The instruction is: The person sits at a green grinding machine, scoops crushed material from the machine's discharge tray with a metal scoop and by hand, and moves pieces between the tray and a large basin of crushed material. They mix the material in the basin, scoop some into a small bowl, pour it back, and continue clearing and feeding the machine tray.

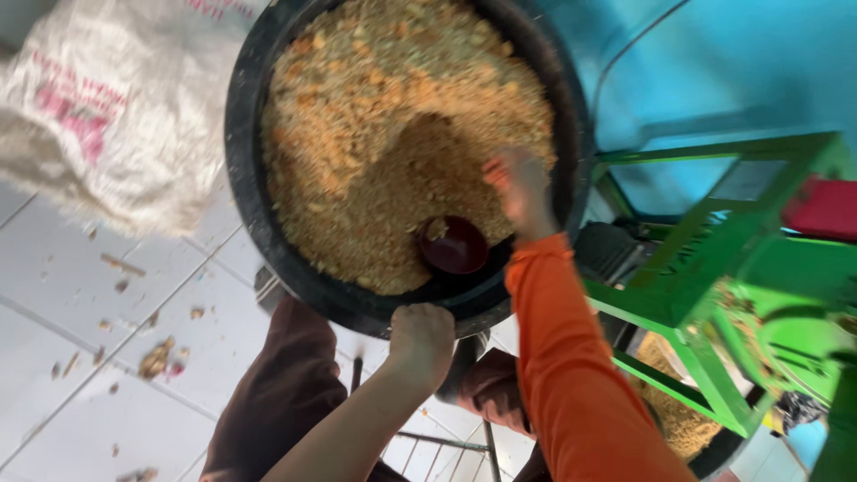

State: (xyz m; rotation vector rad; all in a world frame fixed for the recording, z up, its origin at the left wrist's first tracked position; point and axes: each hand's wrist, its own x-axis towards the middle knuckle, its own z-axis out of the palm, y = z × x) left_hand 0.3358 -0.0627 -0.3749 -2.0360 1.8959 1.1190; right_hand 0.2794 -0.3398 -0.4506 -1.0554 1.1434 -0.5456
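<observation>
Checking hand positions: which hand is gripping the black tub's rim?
The left hand, bare-armed, grips the black tub rim; the orange-sleeved right hand is inside, over the feed.

Single head-worn view, steeply downward, close, perhaps slightly motion-blurred.

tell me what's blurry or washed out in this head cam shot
Head view: the right hand in the crumbly feed is smeared by motion blur; the white sack is overexposed and soft; the green frame is blurred; the left hand on the black tub's rim is sharper.
</observation>
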